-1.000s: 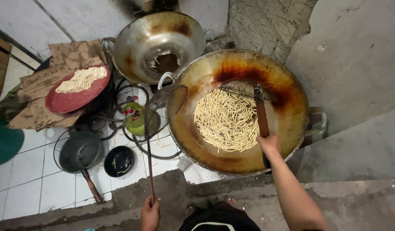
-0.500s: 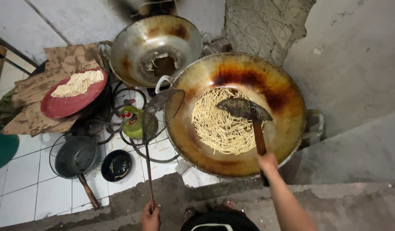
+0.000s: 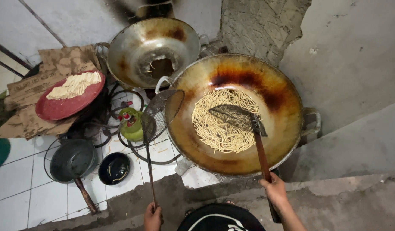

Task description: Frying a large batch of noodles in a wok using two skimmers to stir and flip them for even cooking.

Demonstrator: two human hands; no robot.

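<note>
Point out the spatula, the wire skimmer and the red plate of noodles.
spatula (image 3: 231,114), head view, on its dark blade.
wire skimmer (image 3: 161,112), head view, on its mesh bowl.
red plate (image 3: 63,109), head view, on its bare rim.

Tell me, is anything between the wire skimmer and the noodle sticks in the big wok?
Nothing visible: the wire skimmer leans at the big wok rim, left of the noodle sticks. The spatula lies over them farther right.

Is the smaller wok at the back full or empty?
Nearly empty: the smaller wok shows bare metal inside, with only a few pale strips at its bottom.
</note>
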